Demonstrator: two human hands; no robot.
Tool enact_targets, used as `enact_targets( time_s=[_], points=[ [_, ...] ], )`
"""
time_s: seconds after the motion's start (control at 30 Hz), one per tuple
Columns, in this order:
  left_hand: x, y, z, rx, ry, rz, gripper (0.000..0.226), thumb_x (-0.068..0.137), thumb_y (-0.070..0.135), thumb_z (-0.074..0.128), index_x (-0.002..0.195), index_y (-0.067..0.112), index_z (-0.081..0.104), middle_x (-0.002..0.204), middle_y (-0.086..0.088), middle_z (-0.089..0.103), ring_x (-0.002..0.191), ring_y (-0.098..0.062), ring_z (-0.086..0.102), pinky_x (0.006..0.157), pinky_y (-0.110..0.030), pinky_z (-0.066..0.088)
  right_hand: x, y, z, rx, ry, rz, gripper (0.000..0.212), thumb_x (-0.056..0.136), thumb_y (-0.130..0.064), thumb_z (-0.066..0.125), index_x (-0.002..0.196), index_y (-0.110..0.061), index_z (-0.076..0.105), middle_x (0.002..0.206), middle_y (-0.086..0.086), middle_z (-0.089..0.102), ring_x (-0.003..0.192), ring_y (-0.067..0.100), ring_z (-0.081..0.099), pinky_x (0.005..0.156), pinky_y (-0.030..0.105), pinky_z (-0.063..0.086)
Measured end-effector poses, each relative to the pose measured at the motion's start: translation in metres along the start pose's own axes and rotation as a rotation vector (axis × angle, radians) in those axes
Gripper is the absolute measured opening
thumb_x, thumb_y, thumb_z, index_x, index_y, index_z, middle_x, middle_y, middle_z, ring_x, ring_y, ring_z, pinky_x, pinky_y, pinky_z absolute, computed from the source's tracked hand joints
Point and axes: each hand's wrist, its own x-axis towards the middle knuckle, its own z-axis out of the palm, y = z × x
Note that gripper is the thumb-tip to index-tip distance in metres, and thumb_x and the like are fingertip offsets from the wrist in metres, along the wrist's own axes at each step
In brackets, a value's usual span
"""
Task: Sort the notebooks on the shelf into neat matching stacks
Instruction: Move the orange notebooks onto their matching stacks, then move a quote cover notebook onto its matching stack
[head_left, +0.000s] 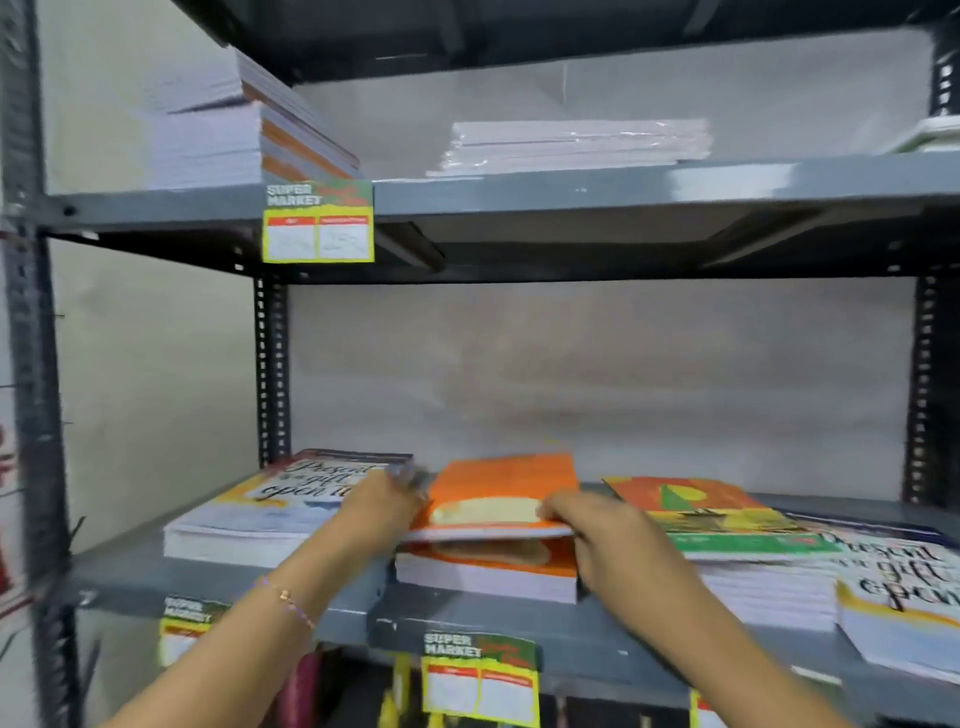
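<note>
Both hands on the top orange notebook (498, 499). Left hand (379, 514) grips its left edge, fingers curled over the far corner. Right hand (608, 535) pinches the right front corner, thumb on top, fingers underneath. The notebook is lifted off the orange stack (488, 571) below it, tilted slightly, front edge up, with a visible gap between them. My read: I'm either squaring it onto that stack or pulling it off; can't say which from this.

The stack sits mid-shelf on the grey metal shelf (234, 597), its front edge close to the shelf lip. Left of it is the stack of "Present is a gift" notebooks (270, 509), just beside my left hand. Right of it is the red-green-yellow stack (727, 525), touching my right wrist area, then another "gift" stack (898, 587) at the far right overhanging the shelf front.

Risks:
- Thin soft cover, held only at the edges. It could sag or slip if either grip loosens.
- Setting it down skewed leaves the stack untidy.
- My right forearm could nudge the red-green stack out of line.
- The far-right stack overhangs, so a bump could tip it off.

Hard to see: motion blur all over; price tags (318, 221) unreadable; right fingers hidden under the cover; the far-right stack is cut by the frame edge; stack counts unclear.
</note>
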Motion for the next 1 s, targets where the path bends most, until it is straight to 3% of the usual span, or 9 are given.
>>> enact_targets(
  time_s=[0.07,0.17,0.33,0.47,0.6,0.67,0.8,0.9,1.0],
  points=[
    [0.015,-0.016,0.007,0.36,-0.037,0.011,0.043,0.086,0.028,0.058,0.124,0.007,0.057,0.114,-0.016,0.068,0.099,-0.031,0.065,0.084,-0.035,0.053,0.001,0.0,0.016,-0.033,-0.215,0.132,0.06,0.073,0.007,0.038,0.112,-0.033,0.057,0.113,0.006,0.066,0.104,0.026,0.062,0.084,0.038,0.052],
    [0.01,-0.016,0.012,0.548,0.049,0.093,0.037,0.086,0.035,0.058,0.114,0.012,0.064,0.108,-0.011,0.069,0.102,-0.03,0.062,0.081,-0.031,0.048,-0.01,0.0,0.015,-0.005,-0.291,0.161,0.071,0.08,0.01,0.036,0.128,-0.039,0.051,0.128,0.002,0.058,0.113,0.024,0.059,0.091,0.037,0.05],
    [-0.038,0.019,0.031,0.137,0.287,0.421,0.02,0.087,0.02,0.06,0.104,0.02,0.071,0.086,0.004,0.066,0.079,-0.009,0.061,0.068,-0.018,0.041,-0.06,0.008,-0.041,0.235,0.074,0.158,0.065,0.08,0.0,0.049,0.111,-0.056,0.06,0.104,-0.023,0.069,0.079,0.0,0.064,0.073,0.012,0.047],
    [-0.103,0.082,0.089,-0.671,-0.261,0.346,0.015,0.083,0.004,0.065,0.078,0.016,0.073,0.065,0.002,0.07,0.05,-0.005,0.054,0.051,-0.016,0.044,-0.115,0.066,-0.102,0.113,0.499,0.401,0.03,0.082,-0.011,0.063,0.09,-0.039,0.072,0.09,-0.019,0.074,0.083,-0.002,0.066,0.073,0.006,0.044],
    [-0.152,0.137,0.184,-0.886,-0.765,0.015,0.02,0.063,0.009,0.073,0.082,0.012,0.072,0.079,-0.005,0.072,0.068,-0.019,0.062,0.07,-0.031,0.052,-0.16,0.166,-0.144,-0.177,0.277,1.094,0.02,0.083,-0.033,0.059,0.097,-0.021,0.068,0.103,0.013,0.073,0.087,0.028,0.067,0.075,0.034,0.046],
    [-0.166,0.158,0.22,-0.856,-0.833,-0.12,0.036,0.05,0.018,0.072,0.085,0.013,0.066,0.079,-0.001,0.066,0.067,-0.018,0.058,0.067,-0.027,0.047,-0.175,0.2,-0.154,-0.213,0.076,1.288,0.039,0.082,-0.048,0.058,0.089,-0.01,0.063,0.096,0.02,0.068,0.095,0.036,0.063,0.071,0.035,0.044],
    [-0.173,0.186,0.255,-0.943,-0.883,-0.285,0.069,0.048,0.021,0.069,0.116,0.013,0.06,0.115,-0.012,0.067,0.094,-0.02,0.061,0.072,-0.026,0.043,-0.186,0.234,-0.171,0.105,0.103,1.379,0.053,0.06,-0.047,0.083,0.072,-0.004,0.054,0.061,0.012,0.057,0.058,0.028,0.056,0.05,0.028,0.036],
    [-0.17,0.195,0.257,-1.043,-0.856,-0.37,0.031,0.061,0.016,0.066,0.091,0.01,0.061,0.102,-0.02,0.057,0.079,-0.022,0.047,0.068,-0.031,0.037,-0.18,0.232,-0.185,0.427,0.133,1.381,0.033,0.066,-0.015,0.085,0.069,-0.002,0.054,0.049,0.012,0.051,0.035,0.018,0.041,0.039,0.019,0.035],
    [-0.165,0.194,0.26,-1.061,-0.816,-0.43,0.009,0.077,0.005,0.061,0.084,0.008,0.058,0.096,-0.009,0.047,0.083,-0.025,0.043,0.073,-0.034,0.04,-0.171,0.234,-0.191,0.552,0.249,1.304,0.012,0.083,0.005,0.063,0.072,0.006,0.058,0.053,0.016,0.062,0.037,0.022,0.058,0.041,0.027,0.053]
  ],
)
